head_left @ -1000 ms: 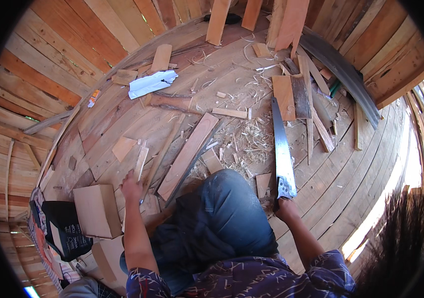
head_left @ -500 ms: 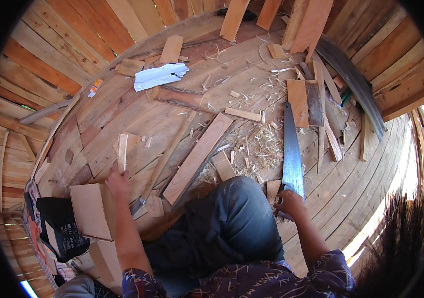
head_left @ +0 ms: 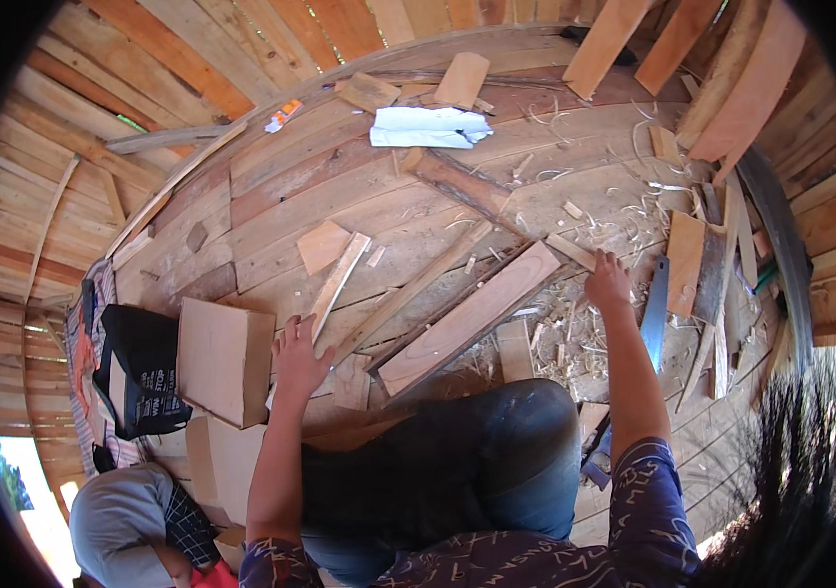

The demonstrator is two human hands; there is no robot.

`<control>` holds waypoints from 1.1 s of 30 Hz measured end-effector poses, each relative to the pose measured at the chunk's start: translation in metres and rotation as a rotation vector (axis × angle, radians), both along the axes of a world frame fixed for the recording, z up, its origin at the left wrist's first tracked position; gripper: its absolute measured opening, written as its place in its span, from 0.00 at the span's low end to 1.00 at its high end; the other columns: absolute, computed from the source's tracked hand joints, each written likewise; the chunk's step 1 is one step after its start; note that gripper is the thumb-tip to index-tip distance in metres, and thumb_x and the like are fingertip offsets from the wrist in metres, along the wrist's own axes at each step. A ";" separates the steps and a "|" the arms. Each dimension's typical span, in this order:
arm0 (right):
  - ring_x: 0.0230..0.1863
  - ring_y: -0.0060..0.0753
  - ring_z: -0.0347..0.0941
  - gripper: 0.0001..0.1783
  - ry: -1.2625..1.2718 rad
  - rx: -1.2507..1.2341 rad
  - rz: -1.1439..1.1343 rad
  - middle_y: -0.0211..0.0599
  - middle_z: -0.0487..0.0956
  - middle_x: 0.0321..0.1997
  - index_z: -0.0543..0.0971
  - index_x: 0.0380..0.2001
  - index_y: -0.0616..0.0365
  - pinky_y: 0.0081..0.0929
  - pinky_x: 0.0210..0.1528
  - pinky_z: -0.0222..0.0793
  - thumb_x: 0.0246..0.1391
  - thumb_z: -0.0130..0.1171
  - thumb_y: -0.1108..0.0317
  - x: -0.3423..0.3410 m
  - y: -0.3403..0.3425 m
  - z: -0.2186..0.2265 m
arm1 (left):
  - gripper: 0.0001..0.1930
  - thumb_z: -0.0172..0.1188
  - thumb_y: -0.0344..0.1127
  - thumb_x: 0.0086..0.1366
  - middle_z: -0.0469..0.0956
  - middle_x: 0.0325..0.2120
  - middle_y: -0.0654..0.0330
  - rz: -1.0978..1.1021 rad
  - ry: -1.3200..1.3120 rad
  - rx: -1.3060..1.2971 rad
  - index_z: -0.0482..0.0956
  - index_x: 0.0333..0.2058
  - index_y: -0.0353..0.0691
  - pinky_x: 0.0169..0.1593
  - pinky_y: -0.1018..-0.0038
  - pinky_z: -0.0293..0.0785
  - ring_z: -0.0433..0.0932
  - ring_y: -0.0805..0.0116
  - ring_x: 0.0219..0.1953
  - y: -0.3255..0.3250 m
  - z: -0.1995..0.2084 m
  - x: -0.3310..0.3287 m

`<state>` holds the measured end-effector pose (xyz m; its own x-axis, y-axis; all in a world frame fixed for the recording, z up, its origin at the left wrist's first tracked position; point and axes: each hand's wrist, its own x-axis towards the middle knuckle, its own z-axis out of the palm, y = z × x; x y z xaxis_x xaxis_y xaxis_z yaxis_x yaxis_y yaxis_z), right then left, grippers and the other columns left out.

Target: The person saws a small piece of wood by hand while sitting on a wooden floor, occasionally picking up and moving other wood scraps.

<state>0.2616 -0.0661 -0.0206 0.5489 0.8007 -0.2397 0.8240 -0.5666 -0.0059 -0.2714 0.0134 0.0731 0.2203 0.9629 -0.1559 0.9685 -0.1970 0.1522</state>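
Note:
My left hand (head_left: 300,357) is open with its fingers spread. It is at the near end of a narrow pale wooden strip (head_left: 343,277), which lies on the floor beside a square wood offcut (head_left: 324,246). My right hand (head_left: 610,282) has its fingers closed over the right end of a short wooden strip (head_left: 567,249), partly hiding it. That strip lies by the far end of a long planed board (head_left: 472,318). To the right of this hand, a handsaw (head_left: 655,316) rests on the floor, its handle end partly hidden behind my right forearm.
Wood shavings (head_left: 560,333) litter the floor around the boards. At left stand a cardboard box (head_left: 227,361) and a black bag (head_left: 139,367). Another person's grey-clad leg (head_left: 119,514) shows at lower left. Crumpled white paper (head_left: 428,127) lies farther off; planks (head_left: 609,49) lean at far right.
My right hand has let go of the handsaw and moved to the short strip. My left hand has released the narrow strip and opened. The view has turned left.

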 end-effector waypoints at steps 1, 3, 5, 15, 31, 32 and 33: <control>0.65 0.46 0.65 0.32 -0.039 -0.081 -0.020 0.44 0.69 0.63 0.65 0.63 0.54 0.51 0.65 0.59 0.54 0.57 0.61 0.010 -0.002 -0.013 | 0.35 0.67 0.43 0.54 0.64 0.58 0.48 -0.042 -0.007 -0.004 0.66 0.60 0.46 0.62 0.51 0.58 0.65 0.49 0.61 -0.016 0.010 -0.006; 0.62 0.46 0.68 0.28 -0.027 -0.082 0.001 0.43 0.72 0.58 0.70 0.57 0.53 0.54 0.64 0.60 0.51 0.60 0.65 -0.002 0.005 -0.003 | 0.34 0.67 0.42 0.53 0.64 0.58 0.47 -0.050 -0.035 -0.009 0.67 0.59 0.45 0.63 0.52 0.58 0.64 0.48 0.61 -0.044 0.037 -0.023; 0.60 0.44 0.70 0.24 -0.062 -0.099 0.026 0.41 0.76 0.54 0.74 0.53 0.52 0.53 0.63 0.60 0.50 0.61 0.64 -0.007 0.010 0.004 | 0.34 0.68 0.40 0.52 0.64 0.58 0.47 -0.004 -0.118 -0.014 0.67 0.58 0.45 0.63 0.53 0.59 0.63 0.45 0.62 -0.067 0.056 -0.032; 0.40 0.47 0.79 0.17 0.331 0.527 -0.119 0.47 0.82 0.37 0.76 0.45 0.59 0.40 0.49 0.71 0.57 0.57 0.61 -0.041 -0.024 0.058 | 0.33 0.70 0.44 0.52 0.65 0.57 0.45 0.141 -0.313 -0.045 0.68 0.56 0.42 0.61 0.54 0.63 0.65 0.43 0.60 -0.078 0.007 -0.057; 0.37 0.24 0.76 0.19 1.795 0.605 0.078 0.38 0.81 0.40 0.73 0.55 0.64 0.23 0.40 0.72 0.69 0.46 0.63 -0.313 -0.129 0.149 | 0.20 0.64 0.37 0.62 0.77 0.44 0.54 -0.038 -1.171 -0.204 0.73 0.50 0.35 0.54 0.71 0.68 0.74 0.64 0.50 -0.149 0.068 0.028; 0.37 0.21 0.75 0.19 1.792 0.600 0.064 0.36 0.81 0.41 0.73 0.56 0.64 0.21 0.41 0.72 0.68 0.48 0.64 -0.321 -0.132 0.150 | 0.19 0.65 0.37 0.61 0.77 0.43 0.53 -0.043 -1.245 -0.241 0.74 0.48 0.35 0.53 0.71 0.69 0.75 0.64 0.49 -0.157 0.072 0.040; 0.35 0.19 0.73 0.16 1.789 0.678 0.078 0.31 0.80 0.38 0.76 0.53 0.62 0.20 0.41 0.70 0.67 0.49 0.66 -0.330 -0.135 0.159 | 0.19 0.65 0.37 0.61 0.78 0.41 0.53 -0.043 -1.328 -0.276 0.75 0.47 0.34 0.51 0.70 0.70 0.76 0.63 0.48 -0.164 0.074 0.050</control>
